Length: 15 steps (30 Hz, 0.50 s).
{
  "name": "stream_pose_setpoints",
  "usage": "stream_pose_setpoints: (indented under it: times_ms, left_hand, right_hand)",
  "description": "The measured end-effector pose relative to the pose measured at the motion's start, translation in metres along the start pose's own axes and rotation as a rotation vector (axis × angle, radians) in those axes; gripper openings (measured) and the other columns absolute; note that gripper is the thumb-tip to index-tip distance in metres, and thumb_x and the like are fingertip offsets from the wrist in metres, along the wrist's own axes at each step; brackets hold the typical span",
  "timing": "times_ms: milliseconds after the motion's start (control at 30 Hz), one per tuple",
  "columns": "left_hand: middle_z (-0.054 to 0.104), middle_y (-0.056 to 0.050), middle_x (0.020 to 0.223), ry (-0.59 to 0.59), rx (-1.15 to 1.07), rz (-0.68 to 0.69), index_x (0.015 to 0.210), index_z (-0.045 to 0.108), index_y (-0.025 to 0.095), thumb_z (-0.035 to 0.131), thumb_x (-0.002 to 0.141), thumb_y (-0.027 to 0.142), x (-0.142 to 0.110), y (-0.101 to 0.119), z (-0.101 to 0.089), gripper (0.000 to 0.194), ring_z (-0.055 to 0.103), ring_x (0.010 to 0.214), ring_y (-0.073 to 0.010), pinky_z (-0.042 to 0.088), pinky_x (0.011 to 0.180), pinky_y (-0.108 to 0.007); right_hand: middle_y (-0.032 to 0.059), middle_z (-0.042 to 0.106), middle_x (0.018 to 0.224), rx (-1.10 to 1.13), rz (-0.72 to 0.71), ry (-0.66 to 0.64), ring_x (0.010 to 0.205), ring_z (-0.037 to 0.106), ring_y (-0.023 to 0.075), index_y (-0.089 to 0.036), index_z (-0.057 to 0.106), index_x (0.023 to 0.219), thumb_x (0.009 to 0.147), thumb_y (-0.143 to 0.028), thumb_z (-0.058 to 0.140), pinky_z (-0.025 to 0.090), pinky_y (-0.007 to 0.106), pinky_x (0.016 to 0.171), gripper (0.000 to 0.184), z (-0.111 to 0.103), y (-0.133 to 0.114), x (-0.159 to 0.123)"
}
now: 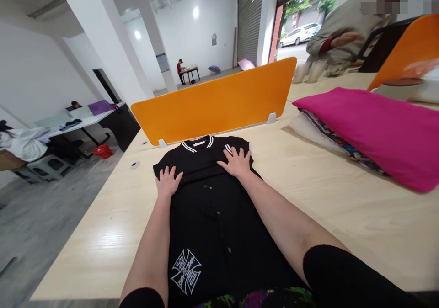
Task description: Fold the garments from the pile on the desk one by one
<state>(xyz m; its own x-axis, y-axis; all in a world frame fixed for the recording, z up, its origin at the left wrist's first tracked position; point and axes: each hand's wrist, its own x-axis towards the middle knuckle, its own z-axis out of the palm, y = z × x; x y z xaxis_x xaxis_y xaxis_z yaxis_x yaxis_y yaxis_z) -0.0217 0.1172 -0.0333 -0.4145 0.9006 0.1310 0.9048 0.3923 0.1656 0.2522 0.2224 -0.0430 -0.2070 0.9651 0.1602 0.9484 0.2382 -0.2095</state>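
Note:
A black short garment with a white-striped collar, like a button-front shirt (219, 225), lies on the table with its collar toward the orange divider. A fold of cloth runs across it below the collar. My left hand (168, 181) rests on the fold's left side, fingers spread. On the right side, near a small white-striped trim, my right hand (237, 162) lies flat with fingers apart. Several buttons run down the middle, and a white cross-shaped print (185, 271) shows at the lower left. The near end passes out of view.
An orange divider (216, 102) stands behind the shirt. Folded fabric with a bright pink piece (373, 125) on top lies at right. Beyond are plastic cups (316, 71) and a seated person (338, 34). Far left, another person (25, 141) sits near a table.

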Motion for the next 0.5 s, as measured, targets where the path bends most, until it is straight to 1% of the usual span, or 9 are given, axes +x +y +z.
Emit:
stream_pose_setpoints:
  times_ms: [100,200,233,267,300,367,400,433,500]
  left_hand:
    - [0.027,-0.007,0.156,-0.035,-0.054,-0.012,0.142,0.041,0.031,0.036,0.088,0.061,0.004,0.003,-0.005,0.062,0.016,0.144,-0.0337,0.016,0.111,-0.063]
    - [0.031,-0.010,0.154,-0.053,-0.100,-0.015,0.139,0.045,0.027,0.040,0.089,0.051,0.002,0.003,-0.017,0.056,0.020,0.143,-0.0361,0.020,0.107,-0.066]
    - [0.034,-0.011,0.153,-0.050,-0.113,-0.007,0.138,0.046,0.026,0.041,0.089,0.049,-0.003,0.001,-0.022,0.055,0.024,0.141,-0.0364,0.024,0.106,-0.066]
    - [0.037,-0.013,0.151,-0.043,-0.126,0.006,0.135,0.049,0.024,0.044,0.088,0.047,-0.011,-0.002,-0.028,0.053,0.028,0.140,-0.0358,0.028,0.106,-0.063]
    - [0.040,-0.014,0.148,-0.037,-0.133,0.024,0.132,0.051,0.022,0.046,0.086,0.045,-0.022,-0.009,-0.035,0.052,0.031,0.139,-0.0340,0.032,0.106,-0.058]
    - [0.049,-0.015,0.141,0.009,-0.178,0.070,0.124,0.056,0.018,0.051,0.083,0.043,-0.058,-0.029,-0.049,0.048,0.040,0.134,-0.0287,0.037,0.106,-0.046]
    - [0.054,-0.015,0.135,0.045,-0.206,0.085,0.119,0.058,0.017,0.050,0.082,0.044,-0.082,-0.043,-0.055,0.046,0.045,0.129,-0.0265,0.040,0.104,-0.041]
    - [0.060,-0.014,0.126,0.152,-0.318,0.096,0.111,0.061,0.017,0.049,0.082,0.046,-0.111,-0.058,-0.061,0.043,0.054,0.119,-0.0259,0.045,0.098,-0.039]
    - [0.068,-0.009,0.104,0.400,-0.456,-0.030,0.096,0.063,0.019,0.045,0.083,0.053,-0.174,-0.092,-0.067,0.040,0.064,0.095,-0.0229,0.051,0.086,-0.036]
  right_hand:
    - [0.0112,0.023,0.156,0.024,0.031,-0.042,0.139,0.017,0.0446,-0.027,0.030,0.149,0.088,-0.070,0.030,0.008,0.068,0.106,0.075,-0.008,-0.003,0.004]
    - [0.0092,0.018,0.158,0.100,-0.007,-0.187,0.141,0.018,0.0417,-0.028,0.025,0.151,0.088,-0.063,0.040,0.014,0.066,0.108,0.073,-0.029,0.004,0.008]
    - [0.0093,0.020,0.158,0.155,-0.024,-0.194,0.141,0.020,0.0389,-0.027,0.025,0.151,0.089,-0.058,0.044,0.018,0.062,0.109,0.072,-0.038,0.012,0.007]
    - [0.0102,0.023,0.157,0.230,-0.037,-0.160,0.140,0.025,0.0353,-0.024,0.027,0.150,0.089,-0.052,0.047,0.023,0.057,0.110,0.070,-0.048,0.024,0.002]
    - [0.0116,0.029,0.154,0.322,-0.040,-0.084,0.138,0.032,0.0315,-0.021,0.031,0.149,0.090,-0.045,0.048,0.029,0.050,0.110,0.066,-0.058,0.038,-0.007]
    - [0.0145,0.046,0.143,0.536,-0.031,0.118,0.127,0.047,0.0258,-0.014,0.047,0.138,0.089,-0.037,0.048,0.040,0.039,0.103,0.054,-0.077,0.077,-0.040]
    - [0.0145,0.056,0.133,0.650,-0.001,0.195,0.115,0.057,0.0248,-0.013,0.056,0.128,0.088,-0.038,0.048,0.047,0.038,0.096,0.047,-0.085,0.098,-0.064]
    - [0.0134,0.065,0.117,0.747,0.014,0.233,0.103,0.063,0.0248,-0.014,0.064,0.114,0.086,-0.042,0.051,0.051,0.037,0.086,0.041,-0.093,0.120,-0.092]
    - [0.0083,0.070,0.087,0.888,0.056,0.323,0.079,0.066,0.0236,-0.018,0.067,0.092,0.081,-0.050,0.056,0.054,0.036,0.067,0.036,-0.106,0.161,-0.156]
